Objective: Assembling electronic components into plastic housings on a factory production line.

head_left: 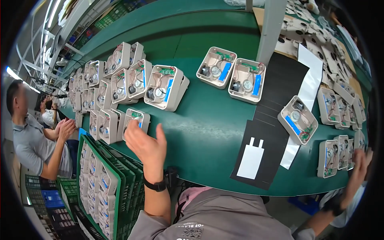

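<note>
Overlapping a white casing (144,120) left of the black sheet (277,90), left hand (147,146) is half-curled, can't tell if gripping; right hand (359,164), far right of sheet, beside close-set casings (329,158), grip unclear; rows probably kept tight to save space; lone casing (298,120) lies across the sheet's right edge; green table (200,156) under all; far left of sheet, green crate (121,188) and a co-worker (40,148)

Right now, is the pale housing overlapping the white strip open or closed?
Open: no cover lies over the housing, so its blue block and green circuit board show inside.
</note>
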`<action>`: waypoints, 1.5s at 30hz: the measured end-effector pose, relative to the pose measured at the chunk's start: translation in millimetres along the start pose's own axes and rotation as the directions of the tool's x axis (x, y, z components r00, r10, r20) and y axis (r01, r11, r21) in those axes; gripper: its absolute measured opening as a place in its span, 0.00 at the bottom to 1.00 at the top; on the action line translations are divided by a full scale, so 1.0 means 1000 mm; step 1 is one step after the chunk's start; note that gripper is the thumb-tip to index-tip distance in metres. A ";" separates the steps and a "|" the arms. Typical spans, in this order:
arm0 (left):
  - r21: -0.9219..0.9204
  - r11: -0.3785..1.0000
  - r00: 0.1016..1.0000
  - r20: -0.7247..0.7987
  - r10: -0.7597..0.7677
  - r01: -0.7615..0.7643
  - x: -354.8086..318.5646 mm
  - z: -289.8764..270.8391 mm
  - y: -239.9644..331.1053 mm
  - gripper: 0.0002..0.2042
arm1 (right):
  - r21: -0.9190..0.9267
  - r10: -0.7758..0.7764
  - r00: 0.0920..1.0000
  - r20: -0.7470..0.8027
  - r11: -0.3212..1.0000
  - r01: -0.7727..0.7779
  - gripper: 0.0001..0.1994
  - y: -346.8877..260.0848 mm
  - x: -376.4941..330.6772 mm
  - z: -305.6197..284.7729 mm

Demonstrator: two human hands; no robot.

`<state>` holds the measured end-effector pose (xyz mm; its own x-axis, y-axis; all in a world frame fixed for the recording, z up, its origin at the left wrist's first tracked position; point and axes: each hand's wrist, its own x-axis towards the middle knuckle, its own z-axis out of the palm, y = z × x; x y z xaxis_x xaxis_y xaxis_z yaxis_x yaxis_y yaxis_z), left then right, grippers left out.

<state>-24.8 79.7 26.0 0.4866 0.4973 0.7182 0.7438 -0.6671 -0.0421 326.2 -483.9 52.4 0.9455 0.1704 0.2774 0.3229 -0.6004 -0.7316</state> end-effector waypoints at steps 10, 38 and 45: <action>-0.093 0.982 0.952 0.276 -0.131 0.162 -0.058 0.041 -0.056 0.16 | 0.180 -0.321 0.786 0.529 0.947 0.266 0.02 -0.173 -0.084 0.179; -0.949 0.313 0.647 0.223 0.729 -0.026 -0.081 -0.031 0.120 0.20 | -0.136 -0.457 0.687 0.565 0.770 0.623 0.10 -0.161 -0.096 0.269; -0.933 0.356 0.647 0.299 0.702 0.045 -0.087 -0.023 0.125 0.21 | -0.001 -0.455 0.731 0.508 0.849 0.529 0.08 -0.157 -0.090 0.265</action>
<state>15.3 -60.0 -25.6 0.9735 0.0193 0.2278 -0.1412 -0.7331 0.6653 201.4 -197.6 -22.7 0.5656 0.7951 0.2190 0.7742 -0.4204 -0.4731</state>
